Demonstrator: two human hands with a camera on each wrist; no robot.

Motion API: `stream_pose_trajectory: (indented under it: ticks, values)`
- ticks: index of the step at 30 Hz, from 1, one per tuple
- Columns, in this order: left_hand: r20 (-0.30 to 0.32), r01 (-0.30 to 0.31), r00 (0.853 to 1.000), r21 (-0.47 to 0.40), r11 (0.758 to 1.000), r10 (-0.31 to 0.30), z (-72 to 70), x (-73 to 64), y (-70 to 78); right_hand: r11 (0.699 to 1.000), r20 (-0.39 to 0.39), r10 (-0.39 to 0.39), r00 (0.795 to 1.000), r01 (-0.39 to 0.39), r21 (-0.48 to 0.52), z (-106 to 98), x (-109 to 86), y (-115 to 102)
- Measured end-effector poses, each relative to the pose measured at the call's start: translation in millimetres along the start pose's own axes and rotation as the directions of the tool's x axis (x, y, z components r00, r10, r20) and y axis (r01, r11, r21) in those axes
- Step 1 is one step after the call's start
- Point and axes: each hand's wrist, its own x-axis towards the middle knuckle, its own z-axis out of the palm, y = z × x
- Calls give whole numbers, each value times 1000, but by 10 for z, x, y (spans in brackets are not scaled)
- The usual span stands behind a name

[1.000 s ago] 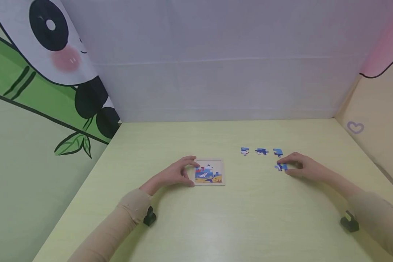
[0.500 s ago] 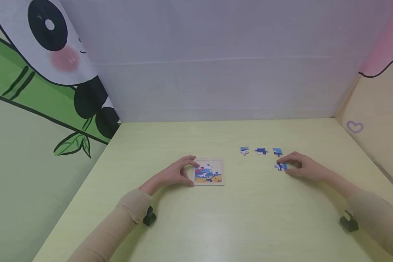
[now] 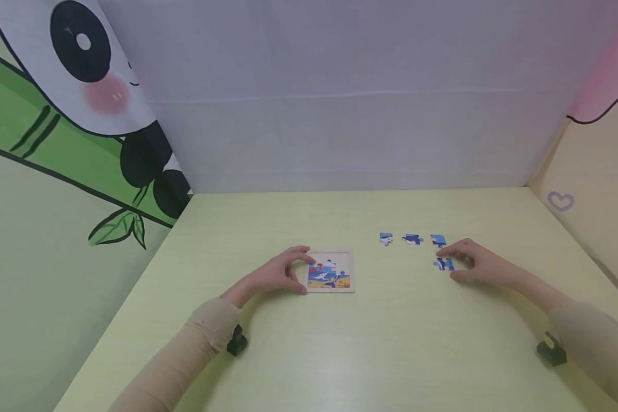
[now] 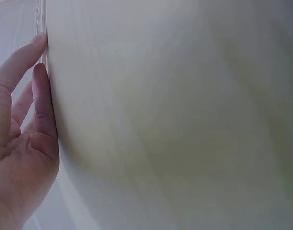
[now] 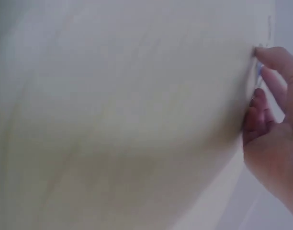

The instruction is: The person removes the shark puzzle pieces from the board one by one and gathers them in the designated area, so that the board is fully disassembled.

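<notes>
Left of centre in the head view, my left hand (image 3: 275, 273) grips the left side of a small square puzzle tray (image 3: 352, 273), index finger near its upper left corner and thumb at the lower left. Joined pieces of a sea picture fill the tray's lower part; bare backing shows at the top and upper right. To the right, my right hand (image 3: 479, 264) holds a blue and white puzzle piece (image 3: 444, 264) flat on the table between index finger and thumb. In the wrist views the left hand (image 4: 24, 139) and right hand (image 5: 276, 129) lie low along the tabletop.
Behind the right hand lie three loose puzzle pieces in a row: a left one (image 3: 385, 238), a middle one (image 3: 412, 239) and a right one (image 3: 438, 240). The pale table (image 3: 319, 355) meets a hanging grey-white cloth (image 3: 340, 137) at its back edge. Printed panels flank both sides.
</notes>
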Motion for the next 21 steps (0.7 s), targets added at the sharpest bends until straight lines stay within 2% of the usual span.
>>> stream_pose_trajectory:
  ticks: [5, 8, 12, 21]
  values:
    - [0, 1, 1000, -2, 1000, -1, 2, 5, -2, 989, -27, -49, 998, 44, -144, -17, 60, -153]
    - [-2, 6, 1000, 2, 1000, -6, 5, 10, -4, 982, -36, -53, 998, 45, -186, -16, 113, -321]
    - [0, 7, 1000, 5, 1000, -7, 5, 11, -12, 985, -44, -58, 997, 50, -166, 14, 208, -576]
    - [4, 11, 1000, 0, 1000, -11, -8, -22, 31, 980, -68, -175, 982, 167, -108, 214, 512, -970]
